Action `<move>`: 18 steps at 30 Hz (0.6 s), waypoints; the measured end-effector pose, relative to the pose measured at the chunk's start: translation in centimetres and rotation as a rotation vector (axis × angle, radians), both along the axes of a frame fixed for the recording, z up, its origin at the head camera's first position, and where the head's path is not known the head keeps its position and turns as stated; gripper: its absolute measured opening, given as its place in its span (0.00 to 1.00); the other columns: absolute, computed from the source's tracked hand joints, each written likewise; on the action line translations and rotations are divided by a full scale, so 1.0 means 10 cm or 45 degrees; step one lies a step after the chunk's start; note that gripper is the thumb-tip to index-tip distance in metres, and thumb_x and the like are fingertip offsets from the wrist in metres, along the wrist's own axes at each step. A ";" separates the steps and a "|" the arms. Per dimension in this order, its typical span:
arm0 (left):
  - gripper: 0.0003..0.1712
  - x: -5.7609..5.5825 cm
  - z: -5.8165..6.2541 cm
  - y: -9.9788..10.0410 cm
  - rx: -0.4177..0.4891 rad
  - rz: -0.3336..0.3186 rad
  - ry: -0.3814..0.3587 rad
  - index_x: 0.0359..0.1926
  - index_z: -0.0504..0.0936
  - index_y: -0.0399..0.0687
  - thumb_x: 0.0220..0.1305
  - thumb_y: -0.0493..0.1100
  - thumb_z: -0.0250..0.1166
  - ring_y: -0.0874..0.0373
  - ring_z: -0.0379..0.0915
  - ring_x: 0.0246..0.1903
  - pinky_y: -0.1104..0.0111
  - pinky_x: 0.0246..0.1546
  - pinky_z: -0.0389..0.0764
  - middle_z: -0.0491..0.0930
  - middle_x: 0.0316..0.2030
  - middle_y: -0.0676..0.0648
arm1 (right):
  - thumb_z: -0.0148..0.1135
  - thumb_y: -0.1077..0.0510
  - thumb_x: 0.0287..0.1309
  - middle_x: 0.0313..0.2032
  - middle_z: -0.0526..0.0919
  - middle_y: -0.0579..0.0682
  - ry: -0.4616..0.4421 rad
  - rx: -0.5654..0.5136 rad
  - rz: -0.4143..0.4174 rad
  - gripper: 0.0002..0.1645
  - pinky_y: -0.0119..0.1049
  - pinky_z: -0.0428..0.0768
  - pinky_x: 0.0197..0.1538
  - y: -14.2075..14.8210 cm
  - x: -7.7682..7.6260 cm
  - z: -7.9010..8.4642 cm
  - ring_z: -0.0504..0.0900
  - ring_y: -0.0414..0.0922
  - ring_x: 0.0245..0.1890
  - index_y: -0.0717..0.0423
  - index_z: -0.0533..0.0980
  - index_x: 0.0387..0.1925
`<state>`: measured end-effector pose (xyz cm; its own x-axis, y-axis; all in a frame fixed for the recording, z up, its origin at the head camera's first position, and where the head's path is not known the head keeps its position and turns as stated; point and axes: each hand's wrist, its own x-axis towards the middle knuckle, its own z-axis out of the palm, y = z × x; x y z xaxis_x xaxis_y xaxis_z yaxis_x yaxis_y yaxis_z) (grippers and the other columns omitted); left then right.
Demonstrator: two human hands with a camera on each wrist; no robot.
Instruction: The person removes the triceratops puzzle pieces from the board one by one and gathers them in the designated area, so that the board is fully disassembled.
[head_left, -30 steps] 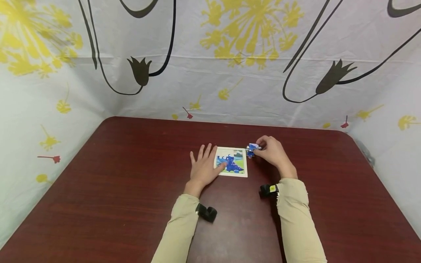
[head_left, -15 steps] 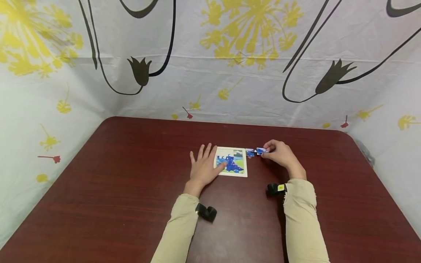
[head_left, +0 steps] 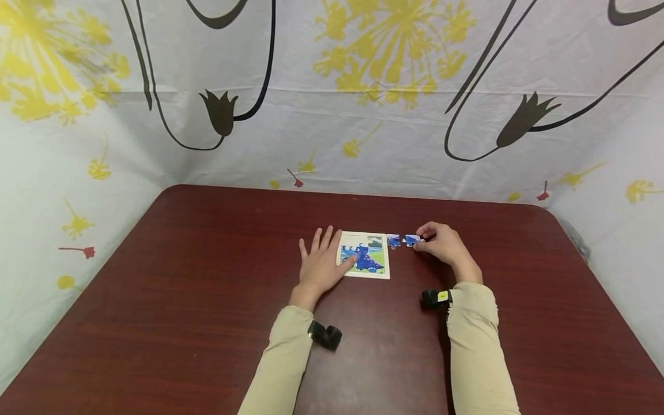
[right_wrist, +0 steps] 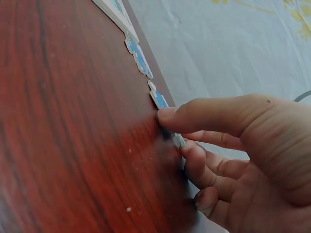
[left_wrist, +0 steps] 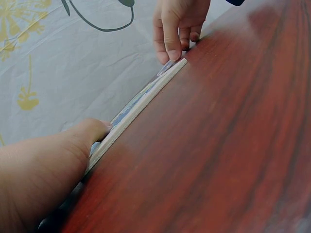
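A small jigsaw puzzle in a pale frame [head_left: 387, 262] lies on the table, showing a blue dinosaur, with bare board at its upper left. My left hand [head_left: 320, 268] rests across its left edge, fingers spread and straight, the thumb over the picture. One blue puzzle piece [head_left: 393, 240] lies flat against the frame's upper right side. Just right of it, my right hand [head_left: 445, 246] pinches a second puzzle piece [head_left: 411, 240] between thumb and fingers, low at the tabletop. In the right wrist view, a narrow gap separates this held piece [right_wrist: 159, 98] from the other.
The dark red wooden table [head_left: 207, 288] extends around the puzzle on all sides. Behind it hangs a white cloth [head_left: 290, 132] with yellow and grey flower prints. Each wrist carries a black camera [head_left: 325, 336] on a strap.
My right hand has shifted right and slightly down. The pieces that overlapped near the frame now lie apart, one beside the frame, one in my fingers. The left hand stays still.
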<state>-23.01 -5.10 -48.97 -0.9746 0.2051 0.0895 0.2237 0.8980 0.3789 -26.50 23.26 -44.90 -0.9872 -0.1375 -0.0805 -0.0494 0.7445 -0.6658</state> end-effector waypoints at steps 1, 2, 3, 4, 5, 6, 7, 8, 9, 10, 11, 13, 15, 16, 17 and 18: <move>0.46 0.00 0.00 0.00 0.000 -0.001 0.000 0.72 0.53 0.53 0.60 0.70 0.49 0.49 0.34 0.70 0.42 0.62 0.31 0.48 0.71 0.47 | 0.64 0.59 0.52 0.42 0.75 0.61 0.001 0.002 -0.001 0.20 0.46 0.72 0.43 0.00 0.00 0.00 0.73 0.55 0.41 0.65 0.73 0.46; 0.46 0.00 0.00 0.00 -0.001 -0.002 0.002 0.72 0.53 0.53 0.60 0.70 0.49 0.49 0.34 0.70 0.42 0.62 0.32 0.48 0.71 0.47 | 0.64 0.59 0.52 0.43 0.75 0.62 0.001 0.004 -0.002 0.20 0.47 0.72 0.43 -0.01 0.00 0.00 0.73 0.55 0.42 0.65 0.73 0.46; 0.46 0.00 0.01 -0.01 -0.002 -0.002 0.001 0.72 0.53 0.53 0.60 0.70 0.49 0.49 0.34 0.70 0.42 0.62 0.32 0.48 0.71 0.47 | 0.64 0.59 0.52 0.43 0.75 0.62 0.001 0.006 -0.003 0.20 0.48 0.72 0.44 -0.01 0.00 0.00 0.73 0.55 0.42 0.65 0.73 0.46; 0.46 0.01 0.01 -0.01 -0.003 -0.003 0.000 0.72 0.52 0.53 0.60 0.70 0.49 0.49 0.34 0.70 0.42 0.62 0.32 0.48 0.71 0.47 | 0.64 0.59 0.52 0.43 0.75 0.62 0.000 0.007 -0.004 0.20 0.48 0.72 0.44 -0.02 0.00 0.00 0.73 0.56 0.42 0.65 0.73 0.46; 0.46 0.01 0.01 -0.01 -0.003 -0.003 -0.001 0.72 0.52 0.53 0.60 0.70 0.49 0.49 0.34 0.70 0.42 0.62 0.32 0.48 0.71 0.47 | 0.64 0.59 0.52 0.43 0.74 0.62 -0.001 0.008 -0.005 0.20 0.48 0.72 0.44 -0.02 0.00 0.00 0.73 0.56 0.42 0.65 0.73 0.46; 0.46 0.01 0.01 -0.01 -0.003 -0.002 -0.005 0.72 0.52 0.53 0.60 0.70 0.49 0.49 0.34 0.70 0.42 0.62 0.32 0.48 0.71 0.47 | 0.64 0.59 0.52 0.43 0.74 0.62 -0.001 0.010 -0.006 0.20 0.49 0.72 0.44 -0.02 0.00 0.00 0.73 0.56 0.42 0.65 0.73 0.46; 0.46 0.01 0.01 0.00 -0.001 0.000 -0.007 0.72 0.52 0.53 0.60 0.70 0.49 0.49 0.34 0.70 0.42 0.62 0.31 0.48 0.71 0.47 | 0.64 0.59 0.52 0.43 0.74 0.62 -0.003 0.012 -0.006 0.20 0.49 0.72 0.45 -0.02 0.00 -0.01 0.72 0.56 0.42 0.65 0.73 0.46; 0.45 0.02 0.01 0.00 -0.001 0.000 -0.009 0.72 0.52 0.53 0.60 0.70 0.49 0.49 0.34 0.70 0.42 0.62 0.31 0.48 0.71 0.47 | 0.64 0.59 0.53 0.44 0.74 0.62 -0.005 0.014 -0.006 0.21 0.49 0.72 0.45 -0.02 0.01 -0.01 0.72 0.56 0.43 0.65 0.73 0.46; 0.45 0.02 0.01 0.00 0.000 0.001 -0.012 0.72 0.52 0.53 0.60 0.70 0.49 0.49 0.34 0.70 0.43 0.62 0.31 0.48 0.71 0.47 | 0.64 0.59 0.53 0.44 0.74 0.62 -0.005 0.015 -0.005 0.21 0.49 0.72 0.45 -0.02 0.01 -0.01 0.72 0.56 0.43 0.66 0.73 0.47; 0.45 0.02 0.01 0.00 0.001 0.003 -0.014 0.72 0.52 0.53 0.60 0.69 0.49 0.49 0.34 0.70 0.43 0.62 0.31 0.48 0.71 0.47 | 0.64 0.59 0.53 0.44 0.74 0.63 -0.005 0.015 -0.003 0.21 0.49 0.72 0.45 -0.02 0.01 -0.01 0.72 0.56 0.43 0.66 0.73 0.47; 0.45 0.02 0.01 0.00 0.000 0.005 -0.017 0.72 0.52 0.53 0.60 0.69 0.49 0.49 0.34 0.70 0.43 0.62 0.31 0.48 0.71 0.47 | 0.64 0.59 0.53 0.44 0.74 0.63 -0.005 0.014 -0.002 0.21 0.49 0.72 0.45 -0.02 0.01 -0.01 0.72 0.56 0.43 0.66 0.73 0.47; 0.45 0.02 0.01 0.00 -0.001 0.007 -0.018 0.72 0.52 0.53 0.60 0.69 0.49 0.49 0.34 0.70 0.43 0.63 0.31 0.47 0.71 0.47 | 0.64 0.59 0.53 0.44 0.74 0.63 0.001 0.014 0.001 0.22 0.50 0.72 0.45 -0.01 0.01 -0.02 0.72 0.56 0.43 0.66 0.73 0.48; 0.45 0.01 0.01 0.00 -0.002 0.009 -0.017 0.72 0.52 0.54 0.60 0.69 0.49 0.49 0.34 0.70 0.43 0.63 0.31 0.47 0.71 0.47 | 0.65 0.59 0.52 0.44 0.74 0.64 0.011 0.004 0.005 0.23 0.50 0.72 0.46 -0.02 0.02 -0.01 0.72 0.56 0.43 0.67 0.72 0.49; 0.45 0.01 0.01 0.00 -0.003 0.008 -0.016 0.72 0.52 0.54 0.60 0.69 0.49 0.49 0.34 0.70 0.43 0.63 0.31 0.47 0.71 0.47 | 0.64 0.59 0.52 0.44 0.74 0.64 0.014 0.001 0.008 0.24 0.50 0.71 0.46 -0.02 0.02 -0.01 0.72 0.56 0.43 0.67 0.72 0.50; 0.45 0.01 0.01 0.00 -0.004 0.007 -0.015 0.72 0.52 0.54 0.60 0.69 0.49 0.49 0.34 0.70 0.43 0.63 0.31 0.47 0.71 0.47 | 0.64 0.59 0.52 0.44 0.74 0.64 0.016 -0.002 0.010 0.25 0.50 0.71 0.46 -0.02 0.02 0.00 0.72 0.57 0.43 0.67 0.71 0.51; 0.45 0.01 0.01 0.00 -0.002 0.006 -0.013 0.72 0.52 0.53 0.60 0.69 0.49 0.49 0.34 0.70 0.43 0.62 0.31 0.47 0.71 0.47 | 0.64 0.60 0.52 0.44 0.74 0.64 0.018 -0.007 0.013 0.26 0.50 0.71 0.46 -0.02 0.02 0.00 0.72 0.57 0.43 0.67 0.71 0.51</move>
<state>-22.95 -5.11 -48.87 -0.9765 0.2006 0.0793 0.2157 0.8996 0.3796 -26.31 23.05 -44.91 -0.9868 -0.1480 -0.0659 -0.0663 0.7402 -0.6691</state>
